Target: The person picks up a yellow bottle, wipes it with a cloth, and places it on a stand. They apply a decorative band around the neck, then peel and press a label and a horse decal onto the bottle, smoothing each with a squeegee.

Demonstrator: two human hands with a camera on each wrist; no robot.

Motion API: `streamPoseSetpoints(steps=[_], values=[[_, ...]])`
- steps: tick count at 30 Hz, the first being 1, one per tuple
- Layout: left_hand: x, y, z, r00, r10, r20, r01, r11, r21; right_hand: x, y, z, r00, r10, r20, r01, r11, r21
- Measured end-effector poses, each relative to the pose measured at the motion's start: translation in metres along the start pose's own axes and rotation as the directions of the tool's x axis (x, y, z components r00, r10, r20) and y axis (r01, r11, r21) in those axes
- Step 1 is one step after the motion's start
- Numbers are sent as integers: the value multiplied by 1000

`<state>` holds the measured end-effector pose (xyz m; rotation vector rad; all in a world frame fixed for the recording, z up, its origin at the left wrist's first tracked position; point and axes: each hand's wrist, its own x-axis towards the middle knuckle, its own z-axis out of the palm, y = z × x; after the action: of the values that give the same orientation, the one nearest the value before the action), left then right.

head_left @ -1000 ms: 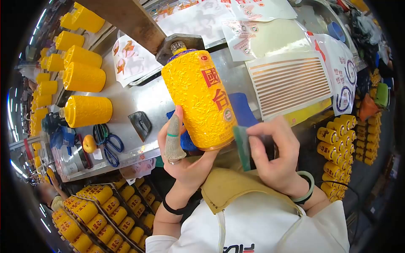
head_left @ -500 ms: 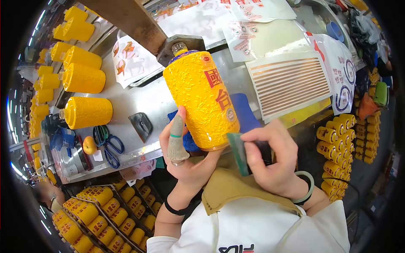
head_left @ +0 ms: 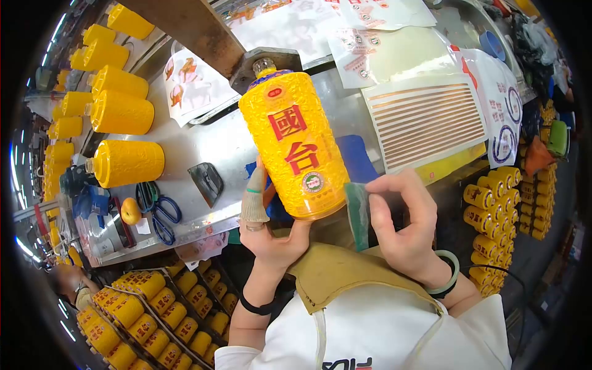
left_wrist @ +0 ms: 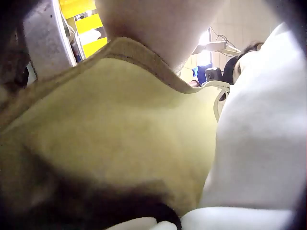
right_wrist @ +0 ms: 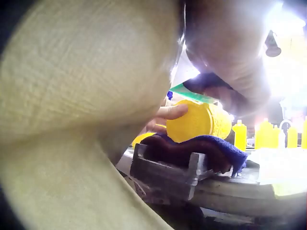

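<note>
A yellow embossed bottle (head_left: 293, 148) with red characters lies tilted, its neck against a metal holder (head_left: 271, 65) and its base toward the person. The left hand (head_left: 269, 231) grips it by the lower end, thumb near the base and a cloth-covered finger along the side; some fingers are hidden. Between thumb and fingers, the right hand (head_left: 404, 225) pinches a green flat scraper (head_left: 357, 216) beside the base. In the right wrist view the bottle's base (right_wrist: 189, 122) is above a blue cloth (right_wrist: 220, 146). Only clothing and skin fill most of the left wrist view.
Yellow bottles (head_left: 129, 163) stand at the left of the metal table, near scissors (head_left: 163, 219) and a dark tool (head_left: 205, 183). A striped sheet (head_left: 425, 123) and printed sheets (head_left: 394, 58) lie at the right. Racks of bottles (head_left: 142, 308) flank the person.
The bottle has turned about its long axis, so the red characters now face the head camera. The left hand has shifted its hold with it; the right hand has moved slightly, still pinching the scraper.
</note>
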<state>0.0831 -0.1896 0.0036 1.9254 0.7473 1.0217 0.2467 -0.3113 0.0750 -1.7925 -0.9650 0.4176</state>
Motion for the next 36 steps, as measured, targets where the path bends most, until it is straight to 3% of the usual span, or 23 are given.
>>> streamPoseSetpoints(steps=[4,7,9,11,13,17,20,21,23,24,25,27,28,29,30,31,33,34,35,36], values=[[-2,0,-4,999,-14,30,13,1000,14,-1,2,-1,1000,-3,15,2,1000,24],[0,2,-7,993,-110,50,111,994,-19,4,3,-8,999,-35,-11,34,999,-20],[7,3,-11,995,68,75,-80,983,167,9,7,-12,1000,4,-27,-3,999,32],[13,18,-9,994,104,-18,-99,975,200,15,12,-15,998,-40,-40,41,999,29],[17,19,-10,926,329,183,-377,804,459,22,12,-19,997,-75,1,75,997,9],[23,17,-6,943,295,151,-330,788,520,34,9,-26,983,-154,100,162,984,-74],[18,11,-7,952,292,91,-299,823,484,47,8,-24,960,-275,51,279,953,-116],[14,8,-4,951,295,88,-300,822,484,51,4,-24,959,-279,52,283,952,-117],[8,5,1,980,197,-29,-182,946,267,61,-5,-23,986,-155,67,155,988,1],[9,6,2,980,198,-32,-182,946,269,70,-1,-23,952,-286,106,291,956,-35],[10,7,1,993,119,-17,-113,970,216,78,-5,-22,951,-290,109,295,955,-32],[13,8,1,999,43,-6,-41,985,168,92,-20,-15,782,-467,413,507,862,15],[13,8,2,998,-65,23,64,997,33,98,-24,-8,777,-472,415,512,859,18],[14,9,4,984,-165,65,171,980,-101,104,-28,1,714,-523,465,603,797,-29],[16,10,7,985,-163,58,168,980,-103,111,-32,8,645,-563,517,688,722,-72],[16,12,10,989,-149,4,148,979,-139,124,-34,14,641,-564,521,691,719,-72],[15,16,14,987,-131,-99,108,973,-204,154,-35,22,536,-764,360,844,464,-271],[16,18,12,993,-97,-65,86,984,-154,161,-37,16,463,-807,367,880,369,-298],[16,18,10,993,-95,-66,84,984,-157,156,-34,14,461,-807,369,881,367,-299],[17,17,8,996,-77,-53,70,990,-125,143,-27,14,393,-820,415,919,333,-212]])
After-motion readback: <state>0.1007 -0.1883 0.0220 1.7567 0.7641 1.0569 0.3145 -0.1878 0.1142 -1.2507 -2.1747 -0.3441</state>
